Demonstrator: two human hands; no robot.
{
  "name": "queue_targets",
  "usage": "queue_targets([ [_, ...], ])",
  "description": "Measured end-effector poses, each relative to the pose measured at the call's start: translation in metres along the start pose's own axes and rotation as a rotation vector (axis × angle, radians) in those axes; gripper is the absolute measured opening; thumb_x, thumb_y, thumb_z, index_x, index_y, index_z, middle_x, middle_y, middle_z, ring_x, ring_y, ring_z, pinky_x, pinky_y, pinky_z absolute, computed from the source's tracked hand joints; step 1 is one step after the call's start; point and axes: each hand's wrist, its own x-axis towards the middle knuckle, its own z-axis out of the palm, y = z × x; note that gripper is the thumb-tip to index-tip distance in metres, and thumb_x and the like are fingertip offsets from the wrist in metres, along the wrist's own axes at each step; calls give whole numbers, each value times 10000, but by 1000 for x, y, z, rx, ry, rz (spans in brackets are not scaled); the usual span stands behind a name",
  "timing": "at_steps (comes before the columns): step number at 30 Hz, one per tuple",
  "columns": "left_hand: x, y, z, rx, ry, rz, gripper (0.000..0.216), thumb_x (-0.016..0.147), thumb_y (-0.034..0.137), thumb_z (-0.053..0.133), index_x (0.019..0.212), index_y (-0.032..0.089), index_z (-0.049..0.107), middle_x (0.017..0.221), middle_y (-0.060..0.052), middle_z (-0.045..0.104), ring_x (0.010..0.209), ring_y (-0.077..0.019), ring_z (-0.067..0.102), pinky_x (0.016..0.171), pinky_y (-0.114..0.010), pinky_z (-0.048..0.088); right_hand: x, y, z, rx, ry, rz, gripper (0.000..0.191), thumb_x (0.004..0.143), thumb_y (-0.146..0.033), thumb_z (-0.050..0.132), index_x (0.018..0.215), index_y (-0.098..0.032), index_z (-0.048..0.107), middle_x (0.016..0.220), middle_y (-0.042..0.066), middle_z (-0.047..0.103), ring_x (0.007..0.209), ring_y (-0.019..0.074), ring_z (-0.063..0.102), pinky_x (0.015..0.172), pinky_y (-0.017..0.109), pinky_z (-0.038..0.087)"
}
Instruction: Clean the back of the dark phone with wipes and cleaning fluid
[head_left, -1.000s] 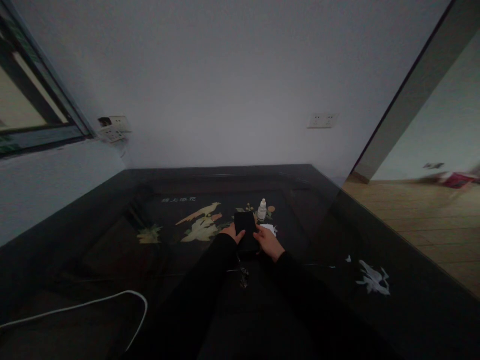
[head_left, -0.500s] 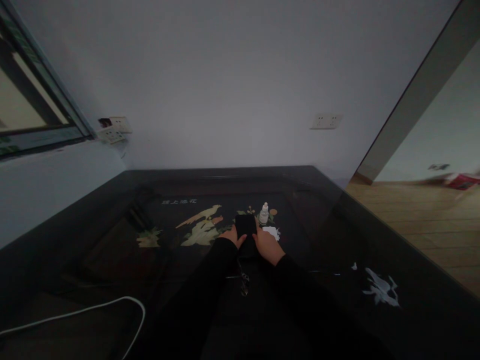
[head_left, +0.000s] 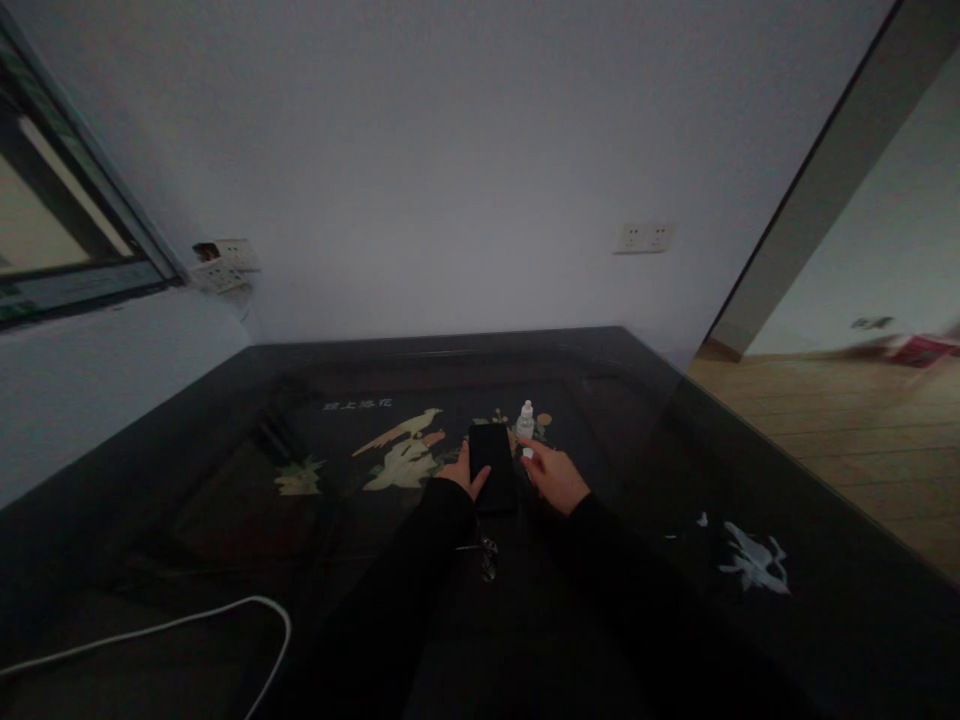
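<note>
A black phone (head_left: 493, 466) lies flat on a dark glass-topped table (head_left: 645, 450). My left hand (head_left: 461, 474) rests against the phone's left edge, thumb on its face, fingers under or beside it. My right hand (head_left: 555, 474) hovers just right of the phone with the index finger stretched toward a small white dropper bottle (head_left: 526, 420) that stands upright behind it. A bit of white paper (head_left: 528, 453) shows under that finger. Both sleeves are black.
A bird-and-flower inlay (head_left: 401, 450) decorates the tabletop. A white cable (head_left: 225, 620) curves at the near left. A torn white scrap (head_left: 756, 565) lies at the right. Small keys or a chain (head_left: 487, 555) lie between my arms. Wall sockets (head_left: 645, 237) sit behind; wooden floor (head_left: 847, 430) is right.
My right hand has lifted off the phone and moved right, its index finger now pointing at the dropper bottle. The left hand stays on the phone.
</note>
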Motion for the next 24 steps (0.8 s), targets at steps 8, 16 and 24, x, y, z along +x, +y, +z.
queue_targets([
  [8,-27,-23,22,-33,327,350,826,647,588,532,1329,159,351,1357,-145,349,1212,-294,360,991,-407,294,-21,48,4,-34,94,-204,343,844,-197,447,1175,-226,536,1246,77,529,1204,224,411,1017,503,235],
  [16,-23,-20,26,5,158,309,953,610,607,552,1352,77,277,1402,-187,297,1296,-295,266,1067,-460,157,-31,26,23,8,36,-292,339,817,-190,512,1153,-217,551,1245,86,530,1191,222,427,1036,485,211],
  [24,-24,-19,27,-32,187,318,935,613,591,564,1347,84,287,1401,-190,297,1288,-308,275,1061,-467,179,-11,27,12,137,146,-177,339,839,-246,469,1171,-204,525,1191,85,554,1125,204,464,989,402,308],
])
